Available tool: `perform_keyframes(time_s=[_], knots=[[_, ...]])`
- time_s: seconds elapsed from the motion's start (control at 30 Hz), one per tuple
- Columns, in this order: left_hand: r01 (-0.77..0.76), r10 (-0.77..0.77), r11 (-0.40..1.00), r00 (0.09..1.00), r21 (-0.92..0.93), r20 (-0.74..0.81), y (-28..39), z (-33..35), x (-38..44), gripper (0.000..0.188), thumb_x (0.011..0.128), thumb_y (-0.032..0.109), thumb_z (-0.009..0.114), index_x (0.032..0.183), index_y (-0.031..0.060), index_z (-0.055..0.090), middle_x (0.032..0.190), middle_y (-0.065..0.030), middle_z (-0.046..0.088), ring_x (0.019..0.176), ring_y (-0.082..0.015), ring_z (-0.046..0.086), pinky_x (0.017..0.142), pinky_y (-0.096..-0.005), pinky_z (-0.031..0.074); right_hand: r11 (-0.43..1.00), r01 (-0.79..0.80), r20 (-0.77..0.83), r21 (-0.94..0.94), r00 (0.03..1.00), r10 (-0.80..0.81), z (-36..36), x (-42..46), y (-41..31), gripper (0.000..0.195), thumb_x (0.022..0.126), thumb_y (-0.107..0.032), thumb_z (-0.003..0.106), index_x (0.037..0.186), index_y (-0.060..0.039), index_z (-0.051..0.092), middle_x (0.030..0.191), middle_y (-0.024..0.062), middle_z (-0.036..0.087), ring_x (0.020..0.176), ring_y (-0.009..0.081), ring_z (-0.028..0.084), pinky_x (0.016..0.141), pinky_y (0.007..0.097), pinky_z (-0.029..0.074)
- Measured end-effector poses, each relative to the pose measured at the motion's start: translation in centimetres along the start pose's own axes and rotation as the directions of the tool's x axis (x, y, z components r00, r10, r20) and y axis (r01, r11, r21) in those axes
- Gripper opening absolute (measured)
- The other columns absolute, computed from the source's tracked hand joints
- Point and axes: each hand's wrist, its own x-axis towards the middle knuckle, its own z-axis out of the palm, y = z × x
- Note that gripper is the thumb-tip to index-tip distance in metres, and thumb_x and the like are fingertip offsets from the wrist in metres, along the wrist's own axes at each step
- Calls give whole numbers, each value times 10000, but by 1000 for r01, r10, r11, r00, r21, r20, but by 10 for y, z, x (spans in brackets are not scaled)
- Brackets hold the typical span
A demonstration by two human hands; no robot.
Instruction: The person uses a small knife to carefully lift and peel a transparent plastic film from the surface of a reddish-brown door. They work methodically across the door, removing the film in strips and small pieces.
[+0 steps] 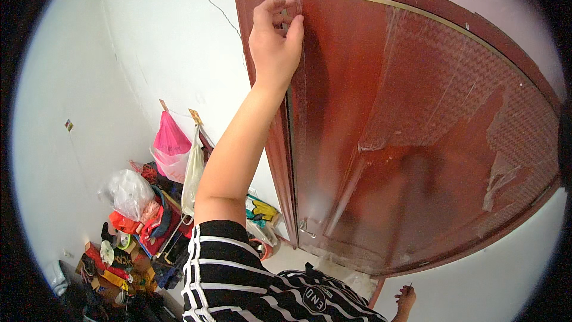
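Note:
My left hand (277, 36) is raised to the top left corner of a reddish-brown wooden door (344, 53). Its thumb and fingers curl in a pinch on a strip of clear plastic film (300, 6) there; the exact contact is hard to make out. More clear film (429, 76) clings to the door, wrinkled, with torn edges and a loose ragged piece (496, 179) towards the right. Low at the right, well away from the door's corner, my right hand (405, 297) holds a small thin object (410, 284), too small to identify.
A brown door frame (250, 18) borders a cracked white wall (178, 36). Pink and white plastic bags (170, 143) hang from hooks. Bags, clothes and boxes (116, 264) are heaped at the lower left. A metal door handle (307, 229) shows near the door's left edge.

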Motion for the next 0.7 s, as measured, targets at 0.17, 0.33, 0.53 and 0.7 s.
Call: perform_keyframes(time_s=[0.17, 0.33, 0.53, 0.7], knots=[[4, 0, 991, 1000, 135, -29, -5, 11, 8, 373, 835, 25, 676, 1130, -9, 450, 1066, -123, 659, 814, -211, 661, 676, -322, 531, 994, -111, -46, 19, 993, 112, 0, 2, 2, 217, 995, -161, 448, 1006, 19, 568, 794, 109, 634, 489, 182, 643, 331, 294, 432], [-1, 13, 988, 997, 151, -78, 2, 18, 9, 344, 831, 51, 700, 1098, -8, 492, 1014, -129, 669, 849, -215, 661, 744, -320, 527, 986, 102, -31, -130, 994, -107, -10, 11, 37, 226, 998, -176, 458, 997, 25, 562, 783, 115, 635, 462, 180, 630, 303, 282, 408], [-122, 135, 966, 990, 228, -38, -4, 16, 14, 322, 826, 63, 714, 1076, 0, 521, 972, -131, 681, 861, -227, 686, 768, -320, 530, 992, 125, 23, -6, 992, -124, -8, -1, 35, 243, 962, -219, 509, 1055, -12, 595, 852, 116, 663, 555, 203, 661, 369, 295, 436], [-105, 104, 980, 995, 169, 12, -18, 13, 22, 319, 831, 57, 713, 1067, -12, 510, 932, -117, 671, 802, -185, 674, 649, -292, 553, 982, 191, 52, 6, 980, -191, -1, -3, 36, 234, 939, -195, 517, 1072, -29, 614, 885, 110, 676, 598, 197, 675, 404, 293, 444]])
